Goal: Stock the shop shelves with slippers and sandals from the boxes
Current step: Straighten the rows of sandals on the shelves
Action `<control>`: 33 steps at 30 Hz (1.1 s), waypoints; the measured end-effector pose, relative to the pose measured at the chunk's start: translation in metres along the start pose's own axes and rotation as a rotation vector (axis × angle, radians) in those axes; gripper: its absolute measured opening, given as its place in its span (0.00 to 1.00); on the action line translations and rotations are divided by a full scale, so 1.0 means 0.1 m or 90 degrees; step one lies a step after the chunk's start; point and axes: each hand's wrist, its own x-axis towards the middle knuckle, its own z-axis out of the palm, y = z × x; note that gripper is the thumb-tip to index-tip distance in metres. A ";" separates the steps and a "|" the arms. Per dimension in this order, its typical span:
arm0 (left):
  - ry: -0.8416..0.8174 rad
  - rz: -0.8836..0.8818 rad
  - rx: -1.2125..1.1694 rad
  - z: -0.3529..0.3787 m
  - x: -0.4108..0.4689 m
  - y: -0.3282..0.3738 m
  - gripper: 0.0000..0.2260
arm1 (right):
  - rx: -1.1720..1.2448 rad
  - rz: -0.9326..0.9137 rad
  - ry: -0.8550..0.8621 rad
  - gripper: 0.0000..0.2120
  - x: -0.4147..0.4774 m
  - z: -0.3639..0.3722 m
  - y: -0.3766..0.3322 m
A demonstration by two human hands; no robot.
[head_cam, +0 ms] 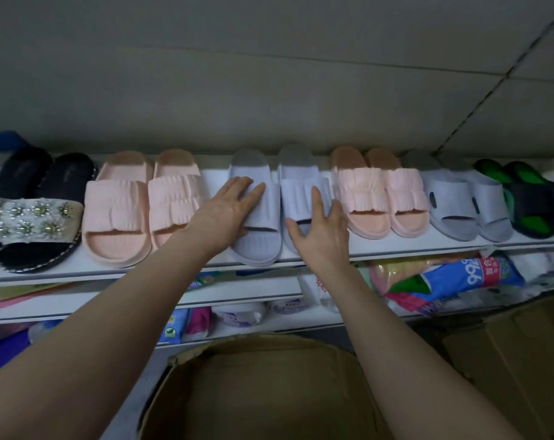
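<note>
A pair of pale lavender slippers stands on the top white shelf [63, 274], toes toward me. My left hand [228, 211] lies flat on the strap of the left lavender slipper [263, 246], fingers spread. My right hand [320, 230] rests against the right lavender slipper [301, 188], thumb on its toe side and fingers along its right edge. Neither slipper is lifted off the shelf. An open cardboard box [253, 392] sits below my arms; its inside is dark.
Along the same shelf stand black jewelled sandals [28, 223], a pink pair [133, 204], a ruffled pink pair [380, 195], a grey pair [463, 201] and a green-black pair [529, 198]. Lower shelves hold packaged goods [453, 277]. More cardboard boxes [517, 354] stand at right.
</note>
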 end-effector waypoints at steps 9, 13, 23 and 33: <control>0.035 -0.066 0.013 0.06 -0.01 0.13 0.32 | -0.020 -0.002 -0.010 0.36 -0.07 -0.04 0.07; 0.016 -0.114 0.016 0.00 0.05 0.19 0.34 | 0.000 -0.027 -0.012 0.35 -0.07 -0.06 0.15; 0.144 -0.109 0.015 0.02 0.15 0.90 0.35 | 0.072 -0.155 0.032 0.29 0.04 -0.44 0.75; 0.081 -0.119 -0.069 0.24 1.49 2.04 0.42 | -0.048 -0.128 -0.070 0.35 1.07 -1.06 2.03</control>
